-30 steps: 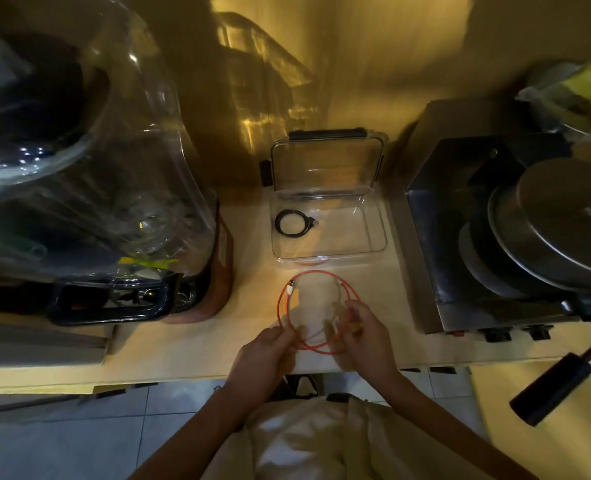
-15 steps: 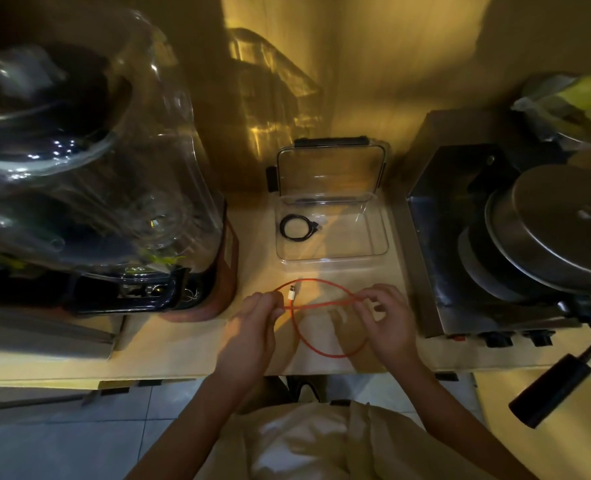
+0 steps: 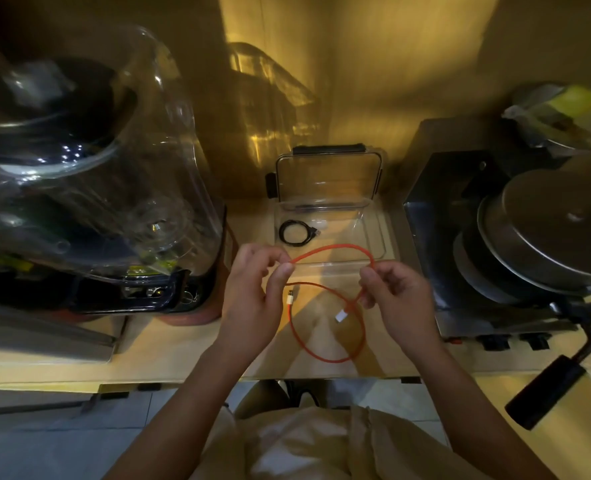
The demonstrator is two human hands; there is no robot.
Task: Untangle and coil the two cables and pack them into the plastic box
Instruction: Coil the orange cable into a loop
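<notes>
An orange cable (image 3: 325, 355) with white plugs is held in loose loops over the counter. My left hand (image 3: 256, 299) pinches one part of it at the left, and my right hand (image 3: 396, 296) pinches another part at the right. One loop arcs up between the hands; a second loop hangs below them, with both white plug ends dangling. Behind the hands stands the clear plastic box (image 3: 378, 237), its lid upright against the wall. A black cable (image 3: 295, 232) lies coiled in the box's left part.
A large clear blender jar on a dark base (image 3: 89, 188) fills the left. A metal appliance with a round press and a black handle (image 3: 546, 244) stands at the right. The counter edge (image 3: 183, 377) runs just below my hands.
Both hands have lifted and spread the orange cable, opening the flat ring into two loops; the plug ends now hang free between the hands.
</notes>
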